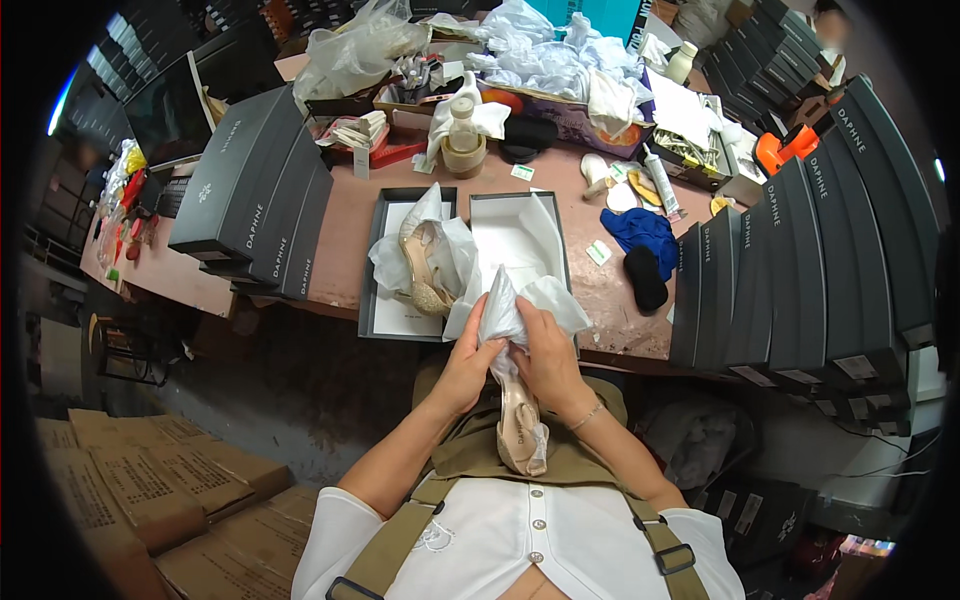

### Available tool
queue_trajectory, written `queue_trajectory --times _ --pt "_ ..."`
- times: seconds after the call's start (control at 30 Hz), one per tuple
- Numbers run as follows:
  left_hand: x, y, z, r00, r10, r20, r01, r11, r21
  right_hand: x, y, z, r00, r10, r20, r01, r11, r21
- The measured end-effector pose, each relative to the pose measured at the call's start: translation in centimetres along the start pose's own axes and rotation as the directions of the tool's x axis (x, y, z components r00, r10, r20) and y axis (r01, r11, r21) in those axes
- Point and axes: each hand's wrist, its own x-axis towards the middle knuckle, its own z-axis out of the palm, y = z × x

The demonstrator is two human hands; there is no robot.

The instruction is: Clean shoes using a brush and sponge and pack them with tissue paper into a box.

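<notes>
Close to my body I hold a beige strappy shoe, its toe end away from me and wrapped in thin white tissue paper. My left hand grips the wrapped toe from the left. On the other side my right hand closes round the same part. Just beyond, an open dark grey shoebox contains a glittery beige shoe with tissue around it. Beside that box lies its open dark lid or second half, lined with white tissue.
Stacks of dark shoeboxes stand at left and right. A blue cloth, a black pad and a tube lie right of the lid. Tape rolls and a tissue-filled carton are behind. Brown cartons sit lower left.
</notes>
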Motion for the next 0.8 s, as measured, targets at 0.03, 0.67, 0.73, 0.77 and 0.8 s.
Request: queue_trajectory --times 0.03,0.67,0.73,0.77,0.8 --pt "0.0 -0.3 0.2 1.000 0.009 -0.009 -0.009 1.000 -0.004 0.3 0.5 0.5 0.999 0.036 0.027 -0.036 0.999 -0.021" --pt "3.5 -3.2 1.8 0.935 0.285 -0.210 -0.232 0.942 0.243 0.0 0.7 -1.9 0.993 -0.047 -0.111 0.063 0.987 0.145" --pt "4.5 -3.9 0.7 0.970 0.233 -0.072 -0.203 0.936 0.287 0.1 0.7 -2.5 0.992 -0.064 -0.107 0.079 0.986 0.145" --pt "4.1 -2.6 1.2 0.974 0.227 0.001 -0.216 0.925 0.312 -0.3 1.1 -2.7 0.991 -0.079 -0.112 0.094 0.987 0.133" --pt "3.3 -1.0 1.8 0.973 0.218 0.074 -0.230 0.913 0.336 -0.5 1.4 -2.9 0.989 -0.094 -0.116 0.108 0.987 0.120"
